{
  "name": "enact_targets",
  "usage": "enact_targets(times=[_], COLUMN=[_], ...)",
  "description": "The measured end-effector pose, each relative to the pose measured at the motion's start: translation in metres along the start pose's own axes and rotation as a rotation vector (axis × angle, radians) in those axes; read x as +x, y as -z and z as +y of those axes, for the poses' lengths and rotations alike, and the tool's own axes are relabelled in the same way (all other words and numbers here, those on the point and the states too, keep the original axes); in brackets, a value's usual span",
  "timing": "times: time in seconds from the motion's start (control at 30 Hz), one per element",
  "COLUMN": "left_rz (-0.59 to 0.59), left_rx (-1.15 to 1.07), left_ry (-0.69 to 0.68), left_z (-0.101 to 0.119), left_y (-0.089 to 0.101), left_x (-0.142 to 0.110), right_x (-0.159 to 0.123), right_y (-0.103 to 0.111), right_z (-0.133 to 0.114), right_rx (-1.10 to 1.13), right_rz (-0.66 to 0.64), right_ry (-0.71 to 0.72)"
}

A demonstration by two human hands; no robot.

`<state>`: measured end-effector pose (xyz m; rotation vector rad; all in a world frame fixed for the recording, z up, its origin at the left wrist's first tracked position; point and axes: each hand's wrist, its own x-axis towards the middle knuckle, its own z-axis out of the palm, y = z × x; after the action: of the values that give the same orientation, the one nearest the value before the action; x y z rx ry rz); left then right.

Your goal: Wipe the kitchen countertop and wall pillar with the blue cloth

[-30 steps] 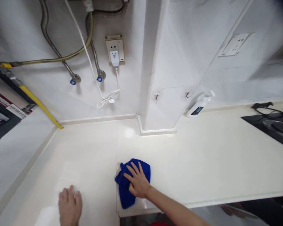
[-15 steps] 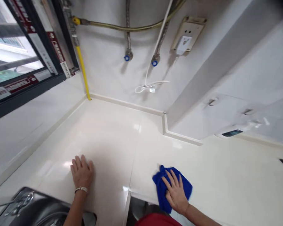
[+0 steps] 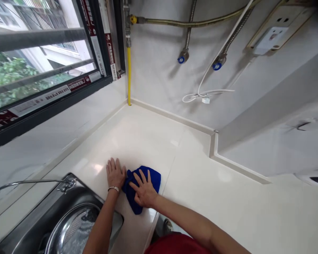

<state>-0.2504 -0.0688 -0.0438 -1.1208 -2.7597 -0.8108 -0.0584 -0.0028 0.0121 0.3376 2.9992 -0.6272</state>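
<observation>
Your left hand (image 3: 116, 173) lies flat and open on the cream stone surface (image 3: 148, 141), fingers spread, a metal bracelet (image 3: 113, 189) at the wrist, its edge touching the blue microfibre cloth (image 3: 153, 179). Your right hand (image 3: 144, 193) presses down open on that cloth, fingers splayed, not pinching it. The cloth sits bunched under the right palm, just beside the left hand and near the surface's front edge (image 3: 151, 225), which drops off close below your right wrist. To the left, your left forearm passes over the rim of the stainless steel sink (image 3: 79, 190), so room on that side is tight; a thin metal faucet (image 3: 34, 182) stands beyond it, under the window frame (image 3: 53, 95). Ahead, the surface runs well forward to a raised upstand (image 3: 172, 114) along the wall, meeting the yellow gas pipe (image 3: 129, 77) at the corner. To the right, it stretches a long way past the step around the boxed-in column (image 3: 270, 141). A white cable (image 3: 205, 95) hangs on the wall, above the upstand and apart from it.
</observation>
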Motion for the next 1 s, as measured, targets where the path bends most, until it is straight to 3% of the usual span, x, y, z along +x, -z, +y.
enact_targets(times=[0.1, 0.2, 0.27, 0.33, 0.43, 0.57, 0.63, 0.7, 0.77, 0.9, 1.0], left_rz=[-0.009, 0.015, 0.014, -0.041, -0.143, -0.044, -0.012, -0.042, -0.083, -0.082, -0.102], left_rx=[-0.048, -0.061, -0.091, -0.169, -0.281, -0.127, -0.035, 0.016, 0.036, 0.084, 0.133], left_ry=[0.023, 0.009, -0.069, -0.232, -0.389, -0.373, -0.382, -0.446, -0.494, -0.381, -0.277], left_z=[-0.003, 0.007, 0.025, 0.053, 0.101, 0.151, 0.164, 0.169, 0.165, 0.14, 0.116], left_y=[0.007, 0.023, 0.033, 0.038, 0.024, -0.013, -0.025, -0.029, -0.028, -0.019, -0.006], left_x=[0.002, -0.011, -0.034, -0.065, -0.112, -0.147, -0.152, -0.15, -0.146, -0.142, -0.145], right_x=[-0.013, -0.036, -0.047, -0.055, -0.071, -0.116, -0.142, -0.158, -0.156, -0.114, -0.082], right_y=[-0.004, -0.013, -0.016, -0.016, -0.015, -0.025, -0.032, -0.034, -0.033, -0.03, -0.038], right_z=[0.011, 0.031, 0.045, 0.058, 0.083, 0.125, 0.139, 0.143, 0.135, 0.105, 0.085], right_rx=[0.001, -0.022, -0.013, 0.048, 0.231, 0.365, 0.336, 0.274, 0.202, 0.086, -0.002], right_rz=[0.012, 0.058, 0.12, 0.187, 0.352, 0.707, 0.797, 0.801, 0.762, 0.646, 0.53], right_ry=[0.139, 0.182, 0.149, 0.143, 0.129, -0.08, -0.148, -0.148, -0.079, 0.105, 0.153])
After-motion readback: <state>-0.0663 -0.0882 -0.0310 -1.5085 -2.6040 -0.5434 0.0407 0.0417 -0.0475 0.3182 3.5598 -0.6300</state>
